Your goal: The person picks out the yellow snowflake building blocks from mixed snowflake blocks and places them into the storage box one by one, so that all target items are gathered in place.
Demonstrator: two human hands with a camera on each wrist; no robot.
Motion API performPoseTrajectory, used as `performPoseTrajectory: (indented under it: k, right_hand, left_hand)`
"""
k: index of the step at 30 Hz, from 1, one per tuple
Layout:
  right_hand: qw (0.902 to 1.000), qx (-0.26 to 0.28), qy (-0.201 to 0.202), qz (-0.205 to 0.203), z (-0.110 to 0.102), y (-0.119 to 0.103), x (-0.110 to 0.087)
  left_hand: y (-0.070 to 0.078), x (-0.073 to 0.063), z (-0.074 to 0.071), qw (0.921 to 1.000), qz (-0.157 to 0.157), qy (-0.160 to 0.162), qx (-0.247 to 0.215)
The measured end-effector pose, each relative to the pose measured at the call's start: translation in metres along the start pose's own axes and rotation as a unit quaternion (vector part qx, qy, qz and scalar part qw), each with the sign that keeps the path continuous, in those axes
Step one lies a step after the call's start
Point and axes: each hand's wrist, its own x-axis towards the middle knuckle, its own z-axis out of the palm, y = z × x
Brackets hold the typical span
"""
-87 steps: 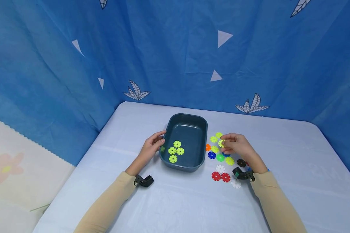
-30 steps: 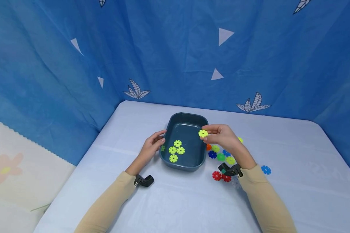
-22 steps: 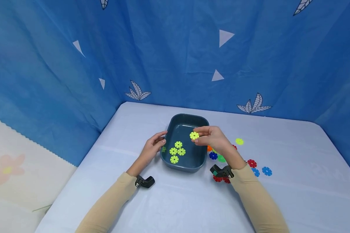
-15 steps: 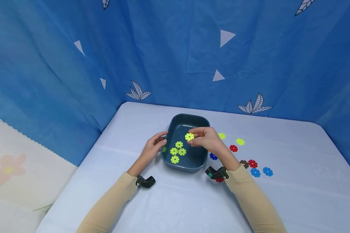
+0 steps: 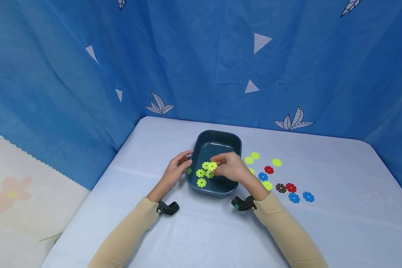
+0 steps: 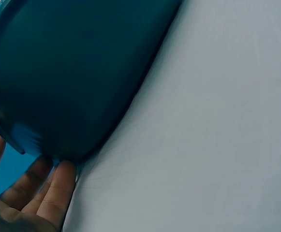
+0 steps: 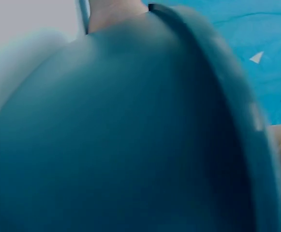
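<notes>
A dark blue-green plastic basin [image 5: 214,193] stands on the table. My left hand [image 5: 175,167] lies along its left wall; in the left wrist view the fingertips of the left hand [image 6: 34,198] touch the basin's outer side, fairly straight. Over the inside of the basin, my right hand [image 5: 232,166] pinches a yellow snowflake disc [image 5: 213,166] between thumb and fingers. Just beneath lie several yellow snowflake discs [image 5: 201,182] on the basin floor, partly overlapped by the held one. In the right wrist view the basin's wall [image 7: 121,130] hides most of the right hand.
Right of the basin, loose snowflake discs lie on the white table [image 5: 201,238]: yellow [image 5: 276,162], red [image 5: 269,170], blue [image 5: 308,197] and brown [image 5: 281,188]. Some are hidden by the right forearm. A blue curtain [image 5: 201,67] hangs behind the table.
My right hand has picked up a yellow disc from the table, carried it left over the basin rim and lowered it near the other yellow discs. My left hand stays at the basin.
</notes>
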Motion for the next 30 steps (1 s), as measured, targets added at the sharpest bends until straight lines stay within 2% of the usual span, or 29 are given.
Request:
performPoseTrajectory:
  k: [2, 6, 9, 13, 17, 19, 30]
  right_hand:
    - [0.9986, -0.051, -0.005, -0.013, 0.001, 0.000, 0.000]
    - [0.9895, -0.128, -0.034, -0.057, 0.004, -0.001, 0.001]
    - [0.9842, -0.153, -0.051, -0.074, 0.007, -0.003, 0.000]
    - [0.9771, -0.184, -0.049, -0.095, 0.010, -0.004, -0.001]
    - [0.9655, -0.225, -0.046, -0.122, 0.013, -0.003, -0.002]
    - [0.9617, -0.235, -0.055, -0.129, 0.014, -0.003, -0.002]
    - [0.9552, -0.248, -0.092, -0.132, 0.018, -0.001, -0.004]
  left_hand:
    - [0.001, 0.000, 0.000, 1.0000, 0.000, -0.003, 0.000]
    - [0.002, 0.000, 0.000, 1.0000, -0.001, -0.005, -0.001]
    - [0.002, 0.000, 0.000, 1.0000, -0.001, -0.005, 0.000]
    - [0.001, 0.001, 0.000, 1.0000, 0.001, -0.005, 0.001]
    - [0.001, 0.002, -0.001, 1.0000, 0.003, -0.004, 0.000]
    - [0.001, 0.002, -0.001, 1.0000, 0.004, -0.005, 0.001]
    - [0.001, 0.000, -0.001, 1.0000, 0.000, -0.009, -0.002]
